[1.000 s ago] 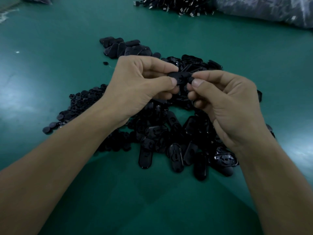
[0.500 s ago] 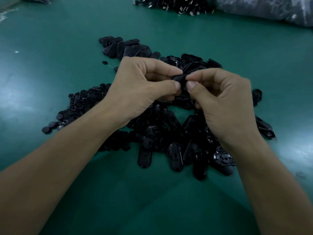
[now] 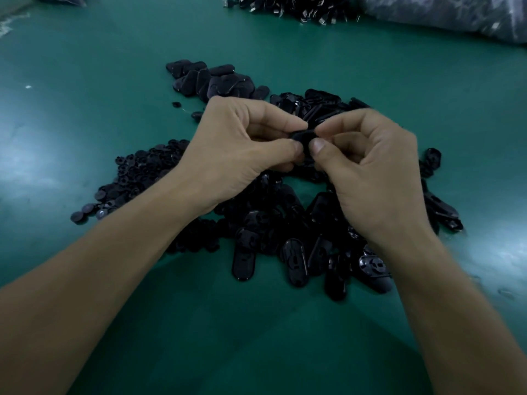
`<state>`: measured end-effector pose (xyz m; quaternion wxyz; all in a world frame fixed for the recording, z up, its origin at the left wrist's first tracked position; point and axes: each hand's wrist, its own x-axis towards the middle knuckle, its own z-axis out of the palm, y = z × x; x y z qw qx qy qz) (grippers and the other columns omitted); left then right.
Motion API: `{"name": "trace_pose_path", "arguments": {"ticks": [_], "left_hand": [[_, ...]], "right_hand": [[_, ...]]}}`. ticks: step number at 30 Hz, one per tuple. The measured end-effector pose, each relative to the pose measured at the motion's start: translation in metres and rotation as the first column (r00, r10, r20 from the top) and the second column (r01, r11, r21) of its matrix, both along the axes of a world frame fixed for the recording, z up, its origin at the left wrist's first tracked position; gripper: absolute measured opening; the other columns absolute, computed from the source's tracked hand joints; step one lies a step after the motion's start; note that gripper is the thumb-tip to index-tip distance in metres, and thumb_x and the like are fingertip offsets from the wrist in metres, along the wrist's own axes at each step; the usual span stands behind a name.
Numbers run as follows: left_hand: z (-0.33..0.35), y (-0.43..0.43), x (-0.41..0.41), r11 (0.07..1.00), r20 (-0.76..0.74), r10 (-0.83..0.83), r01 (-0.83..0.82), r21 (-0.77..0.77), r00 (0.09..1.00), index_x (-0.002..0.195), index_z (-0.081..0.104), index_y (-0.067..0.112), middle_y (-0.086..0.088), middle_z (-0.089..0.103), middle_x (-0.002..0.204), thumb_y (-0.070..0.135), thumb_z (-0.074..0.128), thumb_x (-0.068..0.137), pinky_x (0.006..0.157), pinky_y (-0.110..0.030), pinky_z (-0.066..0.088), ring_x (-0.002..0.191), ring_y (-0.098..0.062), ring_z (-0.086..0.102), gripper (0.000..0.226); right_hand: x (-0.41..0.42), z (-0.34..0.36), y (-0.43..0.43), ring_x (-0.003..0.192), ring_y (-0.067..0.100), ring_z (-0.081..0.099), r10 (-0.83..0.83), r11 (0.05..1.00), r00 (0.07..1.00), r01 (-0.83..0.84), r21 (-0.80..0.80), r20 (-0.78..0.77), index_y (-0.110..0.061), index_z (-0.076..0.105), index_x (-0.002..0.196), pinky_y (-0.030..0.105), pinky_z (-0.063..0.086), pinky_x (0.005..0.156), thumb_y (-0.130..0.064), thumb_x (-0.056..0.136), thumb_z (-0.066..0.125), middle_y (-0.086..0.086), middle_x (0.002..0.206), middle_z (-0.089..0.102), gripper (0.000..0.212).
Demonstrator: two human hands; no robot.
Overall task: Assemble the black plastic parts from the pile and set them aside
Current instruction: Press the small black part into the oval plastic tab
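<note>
My left hand [image 3: 242, 149] and my right hand [image 3: 368, 169] meet above the middle of the pile, thumbs and forefingers pinched on one small black plastic part [image 3: 304, 137] held between them. Most of that part is hidden by my fingertips. Below and around the hands lies a pile of black oval plastic shells [image 3: 296, 252]. Left of it spreads a heap of small round black pieces [image 3: 137, 175]. A cluster of black oval parts lying side by side [image 3: 211, 81] sits at the far side of the pile.
Everything rests on a green table [image 3: 85, 95]. Another heap of black parts with light tips [image 3: 299, 7] lies at the far edge, next to a clear plastic bag [image 3: 456, 15] at the top right.
My right hand has slid left toward my left hand, and the fingertips have closed tighter over the black part. The hands have dropped slightly toward the pile.
</note>
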<state>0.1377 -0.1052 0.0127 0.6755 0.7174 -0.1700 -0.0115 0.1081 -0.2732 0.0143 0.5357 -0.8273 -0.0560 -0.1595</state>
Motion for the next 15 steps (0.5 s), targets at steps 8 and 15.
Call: {"name": "trace_pose_path", "arguments": {"ticks": [8,15], "left_hand": [[-0.0042,-0.0016,-0.0006,0.979,0.135,0.039,-0.066,0.194,0.99,0.09,0.073,0.023,0.003,0.077,0.082,0.018,0.077,0.076,0.071,-0.027,0.06,0.074,-0.01,0.073,0.016],[-0.0067,-0.0043,-0.0014,0.955,0.222,0.066,-0.126,0.269,0.973,0.091,0.07,0.03,0.011,0.075,0.079,0.016,0.079,0.084,0.068,-0.022,0.058,0.071,-0.003,0.072,0.019]], "right_hand": [[-0.0032,0.0014,-0.0006,0.075,0.022,0.071,-0.008,1.0,1.0,0.008,-0.016,-0.012,-0.034,0.051,0.077,0.047,0.06,0.071,-0.02,0.081,0.076,0.001,0.078,0.071,0.028],[-0.0036,0.0037,0.0004,0.069,0.008,0.069,-0.027,0.987,0.998,0.035,-0.155,0.055,-0.035,0.056,0.076,0.024,0.056,0.062,-0.016,0.087,0.075,-0.009,0.072,0.069,0.029]]}}
